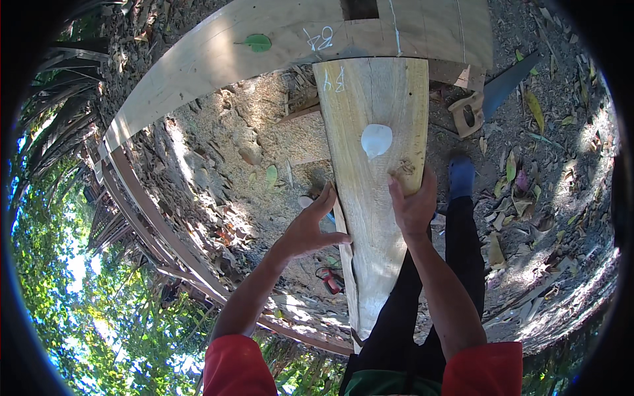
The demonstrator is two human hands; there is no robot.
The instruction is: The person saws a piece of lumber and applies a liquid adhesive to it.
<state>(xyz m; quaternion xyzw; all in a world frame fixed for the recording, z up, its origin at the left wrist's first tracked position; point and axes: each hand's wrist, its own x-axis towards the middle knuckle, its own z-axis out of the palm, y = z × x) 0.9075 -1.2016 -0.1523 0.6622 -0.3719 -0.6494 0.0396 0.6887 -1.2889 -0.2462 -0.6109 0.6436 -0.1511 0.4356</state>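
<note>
A long wooden plank (366, 178) lies lengthwise before me, its far end meeting a larger curved board (218, 49). My right hand (416, 204) grips the plank's right edge, thumb on the top face and fingers round the side. At the opposite edge, my left hand (307, 228) has thumb and fingers spread apart. Its thumb touches a narrow wooden strip (348, 270) running along the plank's left side. On the plank, beyond my right hand, rests a flat, rounded white piece (376, 140) whose kind I cannot make out.
A handsaw (489, 96) with a wooden handle lies to the right of the boards. Below the plank's left side sits a red and black object (330, 280). Sawdust (257, 112) and dry leaves cover the ground. Long curved timbers (148, 221) run along the left.
</note>
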